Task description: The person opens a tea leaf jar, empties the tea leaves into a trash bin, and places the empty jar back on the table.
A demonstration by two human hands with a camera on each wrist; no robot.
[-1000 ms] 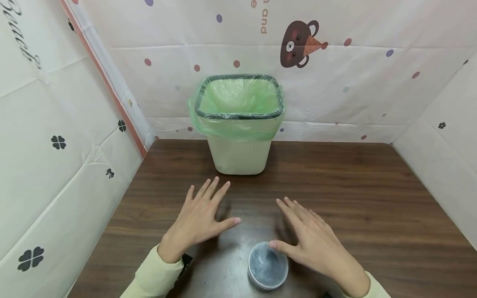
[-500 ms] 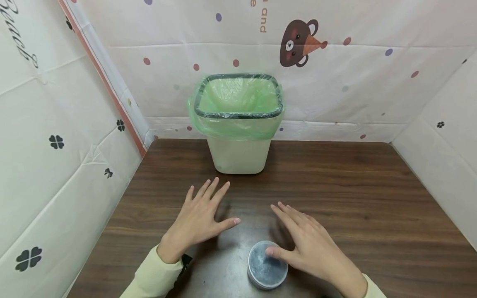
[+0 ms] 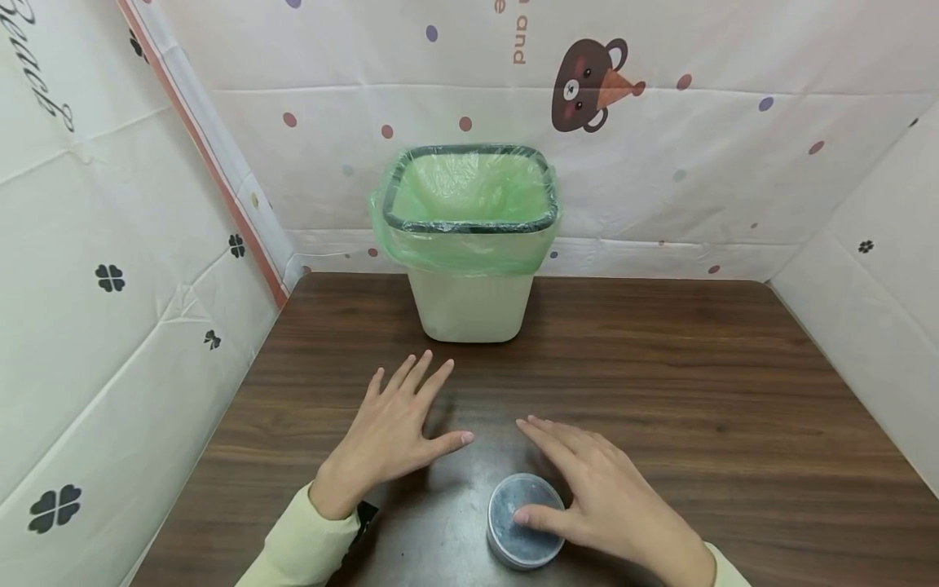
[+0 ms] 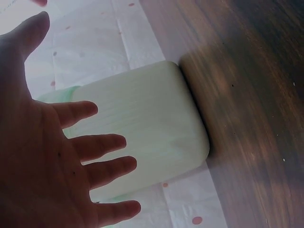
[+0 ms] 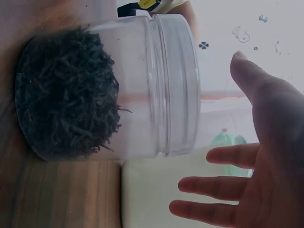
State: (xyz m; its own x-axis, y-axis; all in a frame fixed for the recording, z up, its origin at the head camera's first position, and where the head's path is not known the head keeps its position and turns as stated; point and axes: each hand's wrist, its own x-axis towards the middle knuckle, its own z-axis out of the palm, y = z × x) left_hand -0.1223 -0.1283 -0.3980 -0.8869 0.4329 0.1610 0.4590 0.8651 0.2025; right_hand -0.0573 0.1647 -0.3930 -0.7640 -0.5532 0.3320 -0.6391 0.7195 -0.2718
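Note:
A clear round jar [image 5: 133, 80] with a clear screw lid [image 3: 519, 494] stands upright near the front of the table. Dark, thin, dry shreds [image 5: 71, 95] fill about its lower half; they look like loose tea leaves. My right hand [image 3: 612, 497] hovers at the jar's right, its thumb over the lid in the head view. The right wrist view shows a gap between these fingers and the lid. To the left of the jar my left hand [image 3: 389, 432] is held over the table with fingers spread, holding nothing.
At the back of the table [image 3: 660, 350] stands a pale bin [image 3: 473, 310] with a dark rim and a green plastic liner [image 3: 455, 254] folded over it. Printed white sheets [image 3: 315, 171] hang behind and at both sides.
My right hand has moved left and slightly toward me, bringing its thumb further over the jar's lid. The left hand and the jar have stayed in place.

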